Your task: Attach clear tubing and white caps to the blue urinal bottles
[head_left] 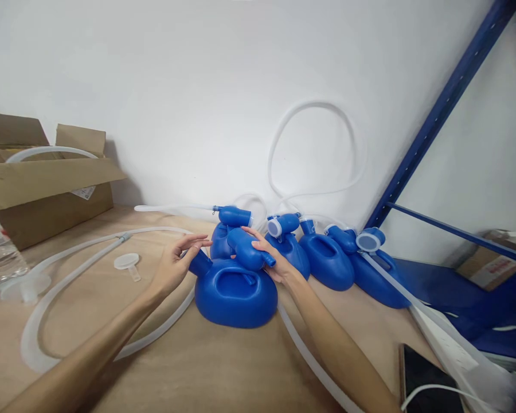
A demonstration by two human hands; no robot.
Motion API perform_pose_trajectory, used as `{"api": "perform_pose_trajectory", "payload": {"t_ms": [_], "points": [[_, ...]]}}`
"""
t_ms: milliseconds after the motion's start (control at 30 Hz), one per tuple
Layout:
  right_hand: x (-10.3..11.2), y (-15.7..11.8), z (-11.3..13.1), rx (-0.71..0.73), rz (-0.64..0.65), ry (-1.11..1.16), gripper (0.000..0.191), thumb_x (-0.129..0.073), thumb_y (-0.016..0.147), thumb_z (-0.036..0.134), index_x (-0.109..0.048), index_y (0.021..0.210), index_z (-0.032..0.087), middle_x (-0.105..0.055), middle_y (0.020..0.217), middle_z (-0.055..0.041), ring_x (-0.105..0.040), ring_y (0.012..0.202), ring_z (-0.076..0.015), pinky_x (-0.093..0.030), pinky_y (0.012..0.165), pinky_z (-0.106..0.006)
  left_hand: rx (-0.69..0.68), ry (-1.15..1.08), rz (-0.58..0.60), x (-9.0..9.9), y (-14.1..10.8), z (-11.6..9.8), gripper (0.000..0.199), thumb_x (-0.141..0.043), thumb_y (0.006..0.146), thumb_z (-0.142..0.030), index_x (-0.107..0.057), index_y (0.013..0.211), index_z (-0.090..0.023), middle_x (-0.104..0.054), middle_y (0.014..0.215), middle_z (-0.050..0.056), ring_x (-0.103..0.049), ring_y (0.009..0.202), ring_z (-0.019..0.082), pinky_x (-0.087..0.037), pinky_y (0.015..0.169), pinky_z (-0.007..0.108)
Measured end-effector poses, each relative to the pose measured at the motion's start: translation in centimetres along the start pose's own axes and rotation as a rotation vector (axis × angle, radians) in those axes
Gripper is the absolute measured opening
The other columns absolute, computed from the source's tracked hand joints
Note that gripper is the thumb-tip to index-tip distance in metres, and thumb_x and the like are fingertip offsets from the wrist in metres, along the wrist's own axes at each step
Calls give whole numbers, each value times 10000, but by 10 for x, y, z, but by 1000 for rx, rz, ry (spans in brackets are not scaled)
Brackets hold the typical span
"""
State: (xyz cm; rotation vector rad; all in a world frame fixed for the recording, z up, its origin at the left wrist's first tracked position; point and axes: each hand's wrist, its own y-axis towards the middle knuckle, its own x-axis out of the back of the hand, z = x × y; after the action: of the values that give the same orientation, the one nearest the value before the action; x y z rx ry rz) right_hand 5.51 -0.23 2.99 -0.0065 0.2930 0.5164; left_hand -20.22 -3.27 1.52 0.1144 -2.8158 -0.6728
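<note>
A blue bottle point(236, 304) with a looped handle stands on the wooden table in front of me. My left hand point(178, 258) is at its angled neck point(200, 263), thumb and fingers apart, the fingertips at the rim. In my right hand point(273, 255) is a blue rounded connector point(247, 249) with a narrow spout, held just above the bottle. More blue bottles point(327, 261) with blue heads and clear tubes stand behind and to the right. A white cap point(128, 263) with a short stem lies left of my left hand.
Clear tubing point(38, 321) loops over the table's left side. An open cardboard box point(60, 206) and a clear plastic container point(0, 252) are at the left. On the right are a blue metal frame point(442, 109), a dark phone point(430, 378) and a white cable.
</note>
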Motion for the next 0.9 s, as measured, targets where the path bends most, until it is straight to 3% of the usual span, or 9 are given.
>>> {"api": "perform_pose_trajectory", "payload": {"t_ms": [133,333,500,633,767,900], "points": [[-5,0,-3,38,-20,-27,874,-750,783,432,-419,1582,299,-726,1290,-81,-785,1006,-299,-628,926,-477,-5,-111,69,5,2,12,476,-565,970,-572,-725,1242,-216,-728,1355,115,-623,1329,336,-463,1152,484],[-8,3,-10,90,-50,-27,796,-699,783,463,-501,1538,306,-701,1355,-64,-778,1042,-309,-618,941,-487,-142,88,161,8,3,22,500,-402,1033,-525,-768,1215,-238,-681,1437,59,-566,1393,321,-367,1241,466],[-13,5,-13,102,-108,17,783,-708,778,436,-521,1527,303,-719,1321,-51,-794,979,-297,-621,924,-478,-224,172,269,13,4,30,482,-548,980,-476,-667,1394,-260,-595,1538,70,-527,1435,328,-389,1229,465],[-12,11,-11,31,-138,49,778,-714,775,415,-530,1519,275,-784,1142,-43,-803,910,-296,-626,895,-475,-321,219,255,12,3,37,503,-571,976,-433,-625,1432,-228,-549,1574,124,-470,1489,329,-364,1248,491],[-8,16,-11,-18,-174,74,761,-703,793,412,-537,1507,207,-808,984,-64,-797,897,-302,-631,846,-437,-291,232,230,10,3,36,501,-569,961,-396,-628,1427,-222,-533,1587,125,-488,1477,326,-398,1226,487],[-7,18,-14,-31,-226,69,734,-702,812,431,-550,1489,193,-813,980,-66,-785,867,-275,-636,752,-397,-255,260,252,10,6,30,527,-563,909,-350,-663,1409,-216,-605,1522,110,-549,1421,333,-427,1203,492]]}}
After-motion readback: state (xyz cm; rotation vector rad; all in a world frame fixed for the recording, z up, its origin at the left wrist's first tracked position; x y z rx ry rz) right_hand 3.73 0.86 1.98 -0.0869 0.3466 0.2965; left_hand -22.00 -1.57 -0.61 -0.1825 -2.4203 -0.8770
